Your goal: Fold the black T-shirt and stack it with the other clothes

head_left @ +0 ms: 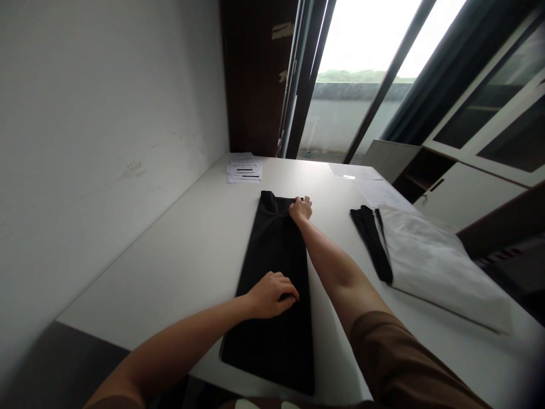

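A long black folded garment (272,255), which looks like trousers, lies flat on the white table, its creased waistband end at the far side. Over its nearer half is my left hand (270,295), fingers loosely curled and thumb apart, with nothing in it. Whether it touches the cloth I cannot tell. My right hand (301,209) reaches to the far right corner of the garment, its fingers bent around the edge there. The near end of the cloth spreads toward the table's front edge.
The white table (170,261) runs along a wall at left. Papers (244,168) lie at its far left, and more sheets (374,184) at far right. A white bag-like cloth (443,267) and a narrow black folded cloth (371,241) lie at right. Cabinets (468,187) stand beyond.
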Demonstrator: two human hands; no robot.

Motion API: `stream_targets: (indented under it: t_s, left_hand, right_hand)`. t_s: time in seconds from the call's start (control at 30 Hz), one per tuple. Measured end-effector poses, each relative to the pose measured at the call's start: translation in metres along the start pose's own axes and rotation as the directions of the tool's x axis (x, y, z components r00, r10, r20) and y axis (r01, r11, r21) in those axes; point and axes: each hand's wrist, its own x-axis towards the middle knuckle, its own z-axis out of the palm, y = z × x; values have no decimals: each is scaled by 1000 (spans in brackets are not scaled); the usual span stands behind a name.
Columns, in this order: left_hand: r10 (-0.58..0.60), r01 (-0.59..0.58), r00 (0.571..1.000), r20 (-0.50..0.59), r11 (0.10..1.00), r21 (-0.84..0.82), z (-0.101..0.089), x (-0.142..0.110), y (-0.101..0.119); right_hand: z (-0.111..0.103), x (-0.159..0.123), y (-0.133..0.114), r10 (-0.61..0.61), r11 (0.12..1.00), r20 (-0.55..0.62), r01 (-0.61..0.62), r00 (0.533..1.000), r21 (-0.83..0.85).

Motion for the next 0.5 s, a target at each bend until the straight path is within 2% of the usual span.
stream_targets:
  t_s: [0.03,0.1,0.2,0.27,0.33,0.5]
  left_hand:
    - [-4,4,1000,-2,1000,18,2,0,1]
    - [-6,6,1000,-5,999,46,5,0,3]
    - [-18,18,1000,-1,998,68,7,0,4]
    - [-29,29,1000,2,997,73,9,0,3]
    - [-36,37,999,-5,997,72,11,0,3]
    - [-67,69,997,-32,995,76,17,0,4]
  right_hand:
    - [0,-2,-4,-66,998,-24,66,998,-26]
    - [2,-6,-14,-237,971,16,238,971,-23]
    - [11,-13,-35,-482,876,123,476,868,72]
    - [21,-17,-48,-571,821,147,559,808,116]
    - [32,-18,-56,-578,816,191,565,794,121]
    - [59,-4,-54,-464,870,364,492,808,17]
